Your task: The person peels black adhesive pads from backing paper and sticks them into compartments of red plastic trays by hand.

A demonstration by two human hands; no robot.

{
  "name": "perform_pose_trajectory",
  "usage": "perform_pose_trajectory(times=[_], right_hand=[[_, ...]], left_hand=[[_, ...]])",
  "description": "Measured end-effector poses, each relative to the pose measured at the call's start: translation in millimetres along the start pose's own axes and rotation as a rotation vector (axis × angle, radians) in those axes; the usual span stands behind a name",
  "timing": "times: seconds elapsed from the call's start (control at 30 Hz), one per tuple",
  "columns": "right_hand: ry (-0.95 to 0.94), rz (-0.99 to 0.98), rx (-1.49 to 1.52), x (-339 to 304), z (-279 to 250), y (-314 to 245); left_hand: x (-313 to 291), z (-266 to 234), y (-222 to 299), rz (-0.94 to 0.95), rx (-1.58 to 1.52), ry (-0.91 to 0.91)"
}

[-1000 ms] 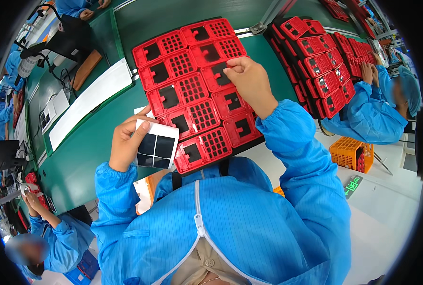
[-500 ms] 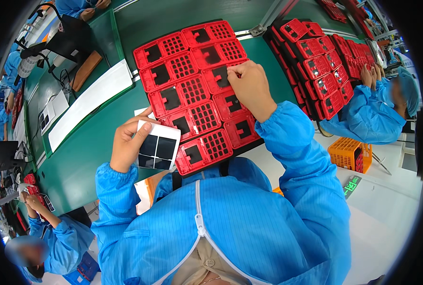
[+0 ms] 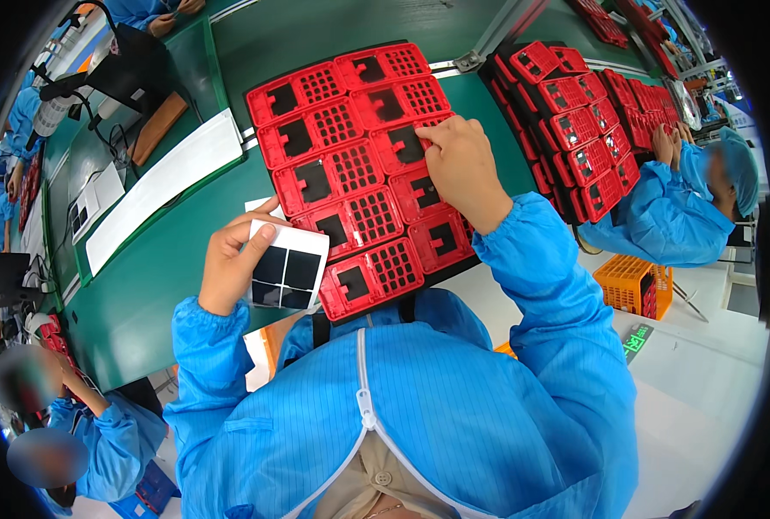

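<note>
My left hand (image 3: 233, 264) pinches a white sheet (image 3: 297, 235) bearing black rectangular stickers (image 3: 301, 270), with the thumb on top. It rests by the left edge of a black tray holding red plastic panels (image 3: 337, 214) in two columns. Each panel has a black patch in a recess, and many have a grid of holes alongside. Over the right column, my right hand (image 3: 464, 164) presses its index fingertip on the third panel from the far end, beside its black patch (image 3: 409, 149). The other fingers are curled, and the hand covers that panel's right part.
Stacked trays of red panels (image 3: 579, 130) stand to the right, where a co-worker (image 3: 661, 212) sits. A long white strip (image 3: 169, 190) and a black lamp (image 3: 125, 73) are at left on the green table (image 3: 160, 298). An orange crate (image 3: 631, 284) stands at lower right.
My right hand has shifted slightly right, and its index finger has stretched out from a closed pinch. The left hand and sheet stay put. A second head shows at lower left.
</note>
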State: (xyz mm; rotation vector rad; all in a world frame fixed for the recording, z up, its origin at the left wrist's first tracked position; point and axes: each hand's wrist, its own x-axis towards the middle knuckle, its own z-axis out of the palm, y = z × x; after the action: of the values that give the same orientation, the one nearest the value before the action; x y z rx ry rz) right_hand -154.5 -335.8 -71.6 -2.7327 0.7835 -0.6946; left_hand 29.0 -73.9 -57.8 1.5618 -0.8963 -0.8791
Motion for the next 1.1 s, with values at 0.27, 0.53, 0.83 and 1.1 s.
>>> perform_pose_trajectory(times=[0.27,0.53,0.83,1.1], right_hand=[[-0.049,-0.03,-0.02,4,-2,3],[-0.075,-0.158,0.146,-3,-40,-47],[-0.312,0.173,1.275,-43,-14,-174],[-0.277,-0.244,0.984,-39,-14,-173]], left_hand=[[-9,-8,8,0.026,-0.025,0.038],[-33,-10,19,0.053,-0.001,0.313],[-65,15,30,0.107,-0.07,0.605],[-92,6,49,0.093,-0.292,0.353]])
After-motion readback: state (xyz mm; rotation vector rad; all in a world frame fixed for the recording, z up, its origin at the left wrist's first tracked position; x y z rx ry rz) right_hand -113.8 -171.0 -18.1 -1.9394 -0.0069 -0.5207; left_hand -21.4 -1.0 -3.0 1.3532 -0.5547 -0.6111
